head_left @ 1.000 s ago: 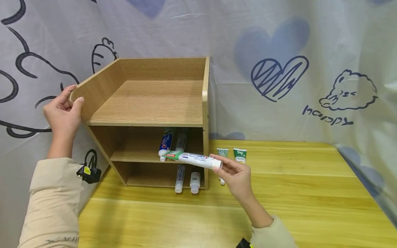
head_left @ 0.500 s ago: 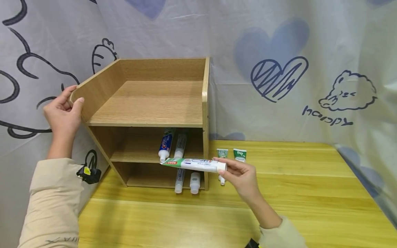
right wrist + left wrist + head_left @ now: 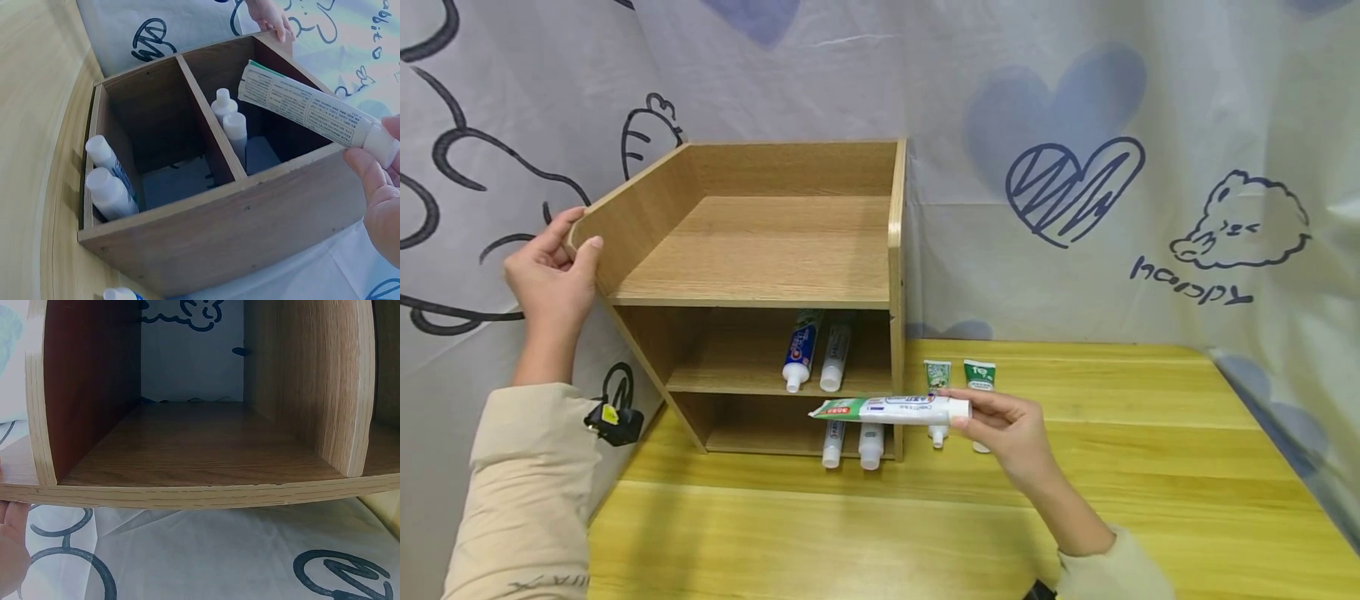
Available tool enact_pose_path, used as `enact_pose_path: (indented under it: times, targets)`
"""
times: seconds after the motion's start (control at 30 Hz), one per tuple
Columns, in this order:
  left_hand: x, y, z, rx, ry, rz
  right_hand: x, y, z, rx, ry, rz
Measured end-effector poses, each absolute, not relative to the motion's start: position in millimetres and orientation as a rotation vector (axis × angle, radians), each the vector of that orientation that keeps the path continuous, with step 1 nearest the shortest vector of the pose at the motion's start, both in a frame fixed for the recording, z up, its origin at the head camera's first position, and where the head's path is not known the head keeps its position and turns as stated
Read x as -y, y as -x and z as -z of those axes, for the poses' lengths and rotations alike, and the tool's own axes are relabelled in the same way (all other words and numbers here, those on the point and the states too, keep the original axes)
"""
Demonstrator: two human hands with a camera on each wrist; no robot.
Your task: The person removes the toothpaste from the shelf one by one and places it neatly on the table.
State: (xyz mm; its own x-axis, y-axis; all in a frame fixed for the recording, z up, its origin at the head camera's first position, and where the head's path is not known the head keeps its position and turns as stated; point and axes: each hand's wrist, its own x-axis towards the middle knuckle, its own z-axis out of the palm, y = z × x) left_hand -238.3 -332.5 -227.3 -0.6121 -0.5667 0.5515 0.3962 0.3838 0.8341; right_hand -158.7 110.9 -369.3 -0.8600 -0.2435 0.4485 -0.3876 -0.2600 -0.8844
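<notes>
My left hand [image 3: 553,271] grips the upper left side panel of a wooden shelf unit [image 3: 752,302] at its front corner. In my right hand [image 3: 1003,429] a white and green toothpaste tube [image 3: 895,410] is pinched by its cap end, lying level in front of the lower shelf with its flat end pointing left. A blue toothpaste tube [image 3: 801,346] and a white tube [image 3: 837,354] lie on the middle shelf, caps toward me. Two more tubes sit in the bottom compartment, a slim tube [image 3: 832,446] and a thicker white tube [image 3: 872,447], partly covered by the held one.
Right of the shelf unit, a small green-and-white tube [image 3: 937,375] and a green-topped tube [image 3: 980,375] lie on the yellow wooden table [image 3: 1120,450], the second partly behind my right hand. A patterned curtain [image 3: 955,250] hangs behind and along the left.
My right hand has drawn the toothpaste tube rightward and slightly down, away from the middle shelf, turning it nearly level. My left hand keeps its grip on the side panel.
</notes>
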Motion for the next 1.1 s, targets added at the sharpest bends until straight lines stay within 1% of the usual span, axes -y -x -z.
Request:
enact_pose_path:
  times: [0.33, 0.6, 1.1]
  targets:
    - [334, 238, 226, 1.761, -0.146, 1.372, -133, 158, 369, 1.940, -0.757, -2.305]
    - [334, 239, 225, 1.742, -0.114, 1.378, -148, 161, 375, 1.898, -0.813, -2.338]
    - [335, 238, 227, 1.744, -0.112, 1.377, -186, 155, 378, 1.883, -0.848, -2.269]
